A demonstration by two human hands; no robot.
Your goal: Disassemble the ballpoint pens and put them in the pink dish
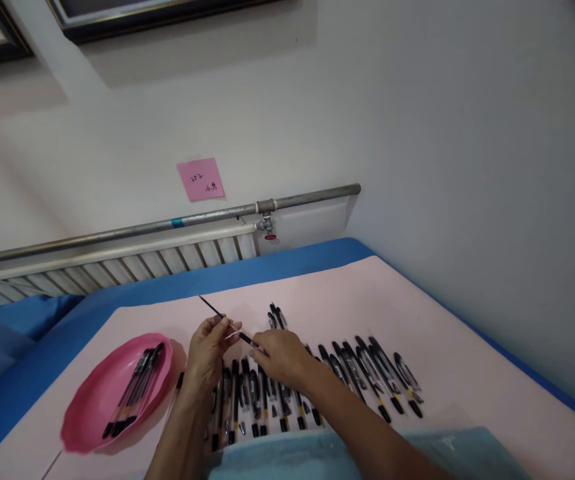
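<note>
The left hand point(211, 347) pinches a thin black refill point(211, 307) between fingertips and thumb; the refill slants up and to the far left, its free end clear of the pink surface point(467, 347). The right hand point(281, 355) closes its fingertips on the near, lower end of the same slender part, where what looks like a dark pen section point(245, 339) meets it. Both hands are therefore grasping, neither released. The joint sits just above the middle of the row of pens point(357, 373), which lie side by side along the near edge.

Procedure, as a judgement: keep the refill and the mating section on one axis before pressing them together; a skewed entry is likely to bend so thin a part. Hold close to the joint with both hands. Work above the row without sweeping the wrists across it, since the pens lie loose and touching.

A pink tray point(87, 413) at near left holds several black pens point(135, 390), well apart from the hands.

Writing: a pink sticky note point(200, 179) on the far wall bears handwritten marks, apparently digits and a second scribble; too small to read reliably. No brand is legible on any pen.
</note>
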